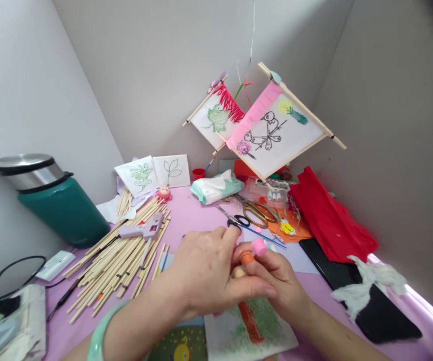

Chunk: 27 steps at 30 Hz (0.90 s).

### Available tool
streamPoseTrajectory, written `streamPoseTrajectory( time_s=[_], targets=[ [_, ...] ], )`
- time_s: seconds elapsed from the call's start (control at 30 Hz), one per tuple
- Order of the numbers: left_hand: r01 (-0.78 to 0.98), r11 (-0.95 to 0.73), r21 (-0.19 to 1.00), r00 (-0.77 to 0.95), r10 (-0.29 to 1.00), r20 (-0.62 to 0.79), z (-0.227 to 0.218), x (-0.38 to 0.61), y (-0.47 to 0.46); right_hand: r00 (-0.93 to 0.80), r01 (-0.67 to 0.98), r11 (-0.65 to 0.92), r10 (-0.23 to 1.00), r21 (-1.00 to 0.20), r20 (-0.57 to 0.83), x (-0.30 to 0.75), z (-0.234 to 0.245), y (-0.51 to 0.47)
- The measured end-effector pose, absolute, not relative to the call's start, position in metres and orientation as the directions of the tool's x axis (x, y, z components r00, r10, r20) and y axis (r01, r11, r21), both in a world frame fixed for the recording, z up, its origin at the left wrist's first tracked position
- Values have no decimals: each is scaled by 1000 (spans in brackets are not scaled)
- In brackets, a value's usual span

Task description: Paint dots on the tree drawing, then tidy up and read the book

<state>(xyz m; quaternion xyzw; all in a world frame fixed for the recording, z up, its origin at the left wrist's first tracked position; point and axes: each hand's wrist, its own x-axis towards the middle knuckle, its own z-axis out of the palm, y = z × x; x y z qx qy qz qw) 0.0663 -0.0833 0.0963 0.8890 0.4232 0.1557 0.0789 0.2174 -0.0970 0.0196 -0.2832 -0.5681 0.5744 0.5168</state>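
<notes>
Close together over the near middle of the table are my left hand [209,265] and my right hand [287,283]. A small orange piece [247,257] with a rounded pink piece [259,246] by it, perhaps soft clay, is in my right fingers. A pale tan round thing [238,272] shows between the hands. My left fingers are bent and partly hidden, its thumb lying across my right hand; what they hold is hidden. Below lies a white sheet with a brown trunk and green dabs [252,328], overlapping a dark picture with a yellow figure [179,341].
Wooden sticks [126,265] and a lilac glue gun [143,228] lie left, beside a teal bottle [62,205]. Scissors [259,213], wipes [216,187] and red cloth [329,215] are behind. Framed drawings [276,128] hang above; a black phone-like slab [382,311] lies right.
</notes>
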Motion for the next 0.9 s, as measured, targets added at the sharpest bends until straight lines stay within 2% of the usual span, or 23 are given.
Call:
streamPoseTrajectory(
  time_s=[0.13, 0.2, 0.27, 0.37, 0.53, 0.67, 0.8, 0.9],
  targets=[
    [639, -591, 492, 613, 778, 138, 100, 73, -89, -292, -339, 134, 926, -931, 239, 213, 22, -105],
    [604, -565, 562, 605, 784, 137, 98, 78, -93, -278, -399, 87, 937, -913, 211, 210, 22, -109],
    [604, -556, 572, 581, 798, 162, 94, 83, -96, -230, -435, 60, 957, -899, 175, 208, 23, -113],
    [645, -563, 517, 559, 808, 184, 87, 86, -100, -160, -460, 28, 981, -888, 114, 204, 23, -117],
    [674, -531, 513, 560, 821, 112, 80, 85, -100, -163, -490, 27, 979, -871, 122, 200, 20, -120],
    [629, -548, 551, 574, 806, 145, 84, 85, -93, -123, -436, 134, 971, -890, 207, 204, 20, -114],
    [564, -560, 606, 544, 805, 238, 95, 78, -87, 52, -263, 418, 906, -869, 420, 216, 25, -102],
    [571, -539, 619, 586, 796, 152, 99, 73, -83, 187, -178, 479, 874, -860, 448, 224, 26, -90]
  ],
)
